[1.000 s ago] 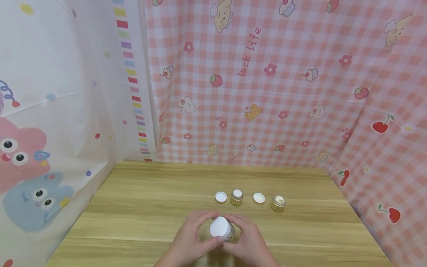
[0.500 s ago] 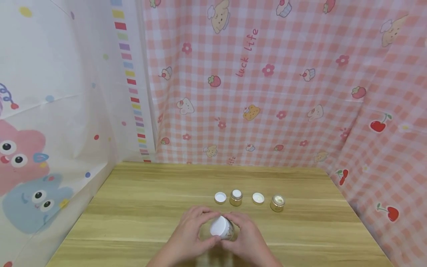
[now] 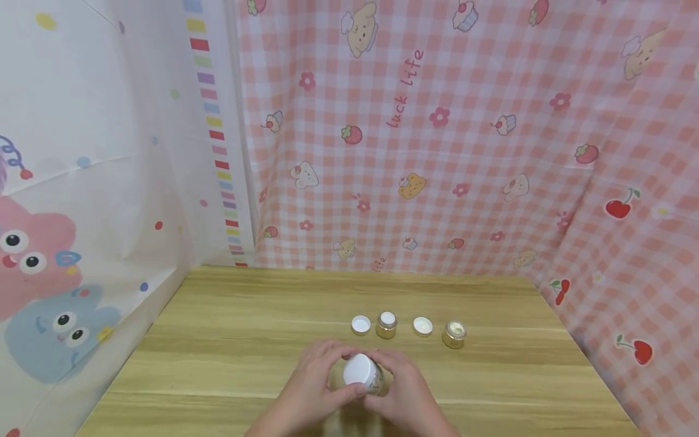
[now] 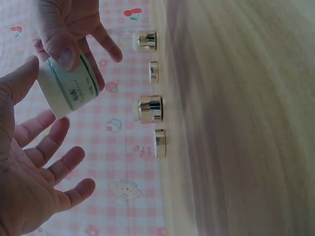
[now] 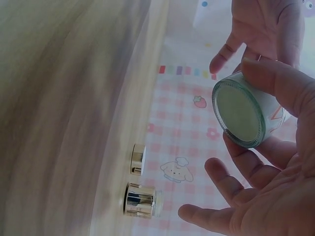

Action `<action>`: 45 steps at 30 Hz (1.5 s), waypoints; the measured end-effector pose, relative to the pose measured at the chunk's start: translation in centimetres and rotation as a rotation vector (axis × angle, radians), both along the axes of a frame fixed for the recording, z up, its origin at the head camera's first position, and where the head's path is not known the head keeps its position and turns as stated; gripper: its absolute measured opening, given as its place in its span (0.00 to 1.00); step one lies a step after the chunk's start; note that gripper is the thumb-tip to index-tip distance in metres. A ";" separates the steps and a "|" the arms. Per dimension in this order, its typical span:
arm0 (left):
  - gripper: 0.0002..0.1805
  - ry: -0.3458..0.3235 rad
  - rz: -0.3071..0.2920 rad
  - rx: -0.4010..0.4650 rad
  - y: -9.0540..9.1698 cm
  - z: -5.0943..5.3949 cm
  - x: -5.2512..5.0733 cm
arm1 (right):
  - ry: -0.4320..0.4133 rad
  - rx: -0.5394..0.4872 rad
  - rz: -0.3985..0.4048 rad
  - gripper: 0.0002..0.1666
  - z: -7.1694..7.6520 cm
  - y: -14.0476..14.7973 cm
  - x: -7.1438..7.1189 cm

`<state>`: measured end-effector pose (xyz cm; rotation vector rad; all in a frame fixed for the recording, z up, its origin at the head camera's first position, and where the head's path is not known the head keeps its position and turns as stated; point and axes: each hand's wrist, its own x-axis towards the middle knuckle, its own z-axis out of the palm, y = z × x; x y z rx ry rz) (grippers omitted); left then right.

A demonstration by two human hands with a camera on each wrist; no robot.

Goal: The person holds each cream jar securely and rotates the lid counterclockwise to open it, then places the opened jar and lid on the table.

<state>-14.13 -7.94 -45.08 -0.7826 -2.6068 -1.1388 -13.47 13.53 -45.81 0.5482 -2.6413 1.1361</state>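
Note:
Both hands hold a glass cream jar (image 4: 78, 86) tilted above the table. It has a white lid (image 3: 358, 369). My left hand (image 3: 312, 382) grips the lid between thumb and fingertips. From the other side, my right hand (image 3: 405, 385) pinches the glass body. The right wrist view shows the jar's pale green base (image 5: 238, 113), with the outer fingers spread away from it. Lid and body are together. Dark lettering shows on the label in the left wrist view.
Beyond the hands stand two small gold jars, one left (image 3: 386, 326) and one right (image 3: 454, 334), both uncovered with pale contents. Two loose lids, one left (image 3: 361, 325) and one right (image 3: 422, 326), lie hollow side up beside them. Patterned cloths (image 3: 437, 152) enclose the wooden table (image 3: 218, 352).
The hands stay round the jar in nearly the same place. Its label and tilt differ slightly between frames. The small jars and loose lids have not moved on the table.

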 end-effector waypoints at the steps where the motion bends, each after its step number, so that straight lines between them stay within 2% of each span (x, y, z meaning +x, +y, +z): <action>1: 0.34 -0.014 -0.004 0.007 0.0 0.1 0.0 | -0.006 -0.008 0.001 0.38 0.0 0.0 0.0; 5: 0.41 -0.085 -0.032 0.046 -0.2 0.4 0.3 | -0.035 -0.041 0.007 0.38 0.0 0.2 0.0; 9: 0.38 -0.122 -0.048 0.077 -0.4 0.6 0.4 | -0.060 -0.066 0.013 0.37 0.1 0.2 0.0; 16: 0.31 -0.062 -0.051 0.079 -0.4 0.5 0.3 | -0.059 -0.072 0.020 0.37 0.5 0.0 0.2; 21: 0.28 -0.018 -0.015 0.078 -0.2 0.4 0.1 | -0.046 -0.070 0.020 0.36 0.7 -0.1 0.4; 26: 0.30 -0.040 -0.005 0.083 -0.1 0.4 0.2 | -0.052 -0.070 0.019 0.35 0.8 -0.1 0.4; 32: 0.37 -0.077 -0.030 0.089 -0.5 0.6 0.2 | -0.078 -0.087 0.011 0.37 0.5 0.2 0.2; 38: 0.34 -0.053 -0.043 0.087 -0.8 0.5 0.3 | -0.083 -0.095 0.023 0.37 0.4 0.3 0.1; 45: 0.31 -0.076 -0.004 0.096 -0.4 0.4 0.3 | -0.096 -0.108 0.028 0.36 0.8 0.1 0.3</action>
